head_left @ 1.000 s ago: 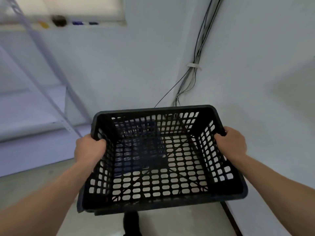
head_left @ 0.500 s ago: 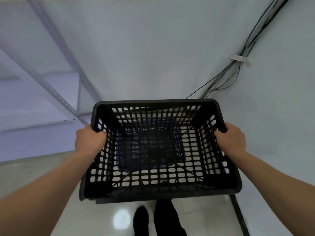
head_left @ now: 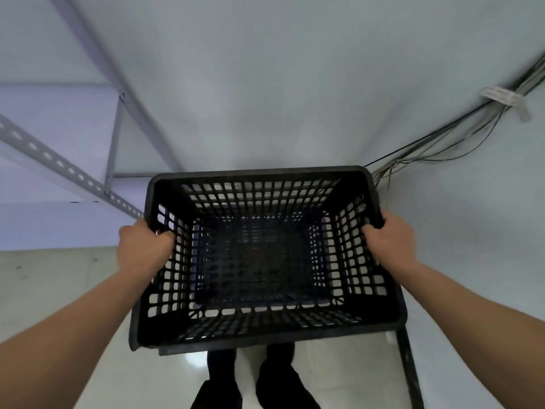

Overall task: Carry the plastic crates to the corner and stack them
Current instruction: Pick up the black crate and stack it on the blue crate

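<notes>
I hold a black plastic crate [head_left: 265,335] with lattice walls level in front of me, above the floor at the room's corner. My left hand [head_left: 141,249] grips its left rim and my right hand [head_left: 389,240] grips its right rim. Through the crate's open bottom a darker blue-tinted crate [head_left: 197,261] shows directly underneath; I cannot tell whether the two touch.
A grey metal shelf rack [head_left: 59,163] with perforated posts stands at the left. A bundle of cables [head_left: 442,140] runs down the right wall into the corner. My legs and shoes [head_left: 274,376] stand on the glossy floor below. A dark skirting strip [head_left: 410,370] runs along the right wall.
The view has tilted downward and I have come closer to the corner. The crate now sits squarely over the one below, and my feet have come into view.
</notes>
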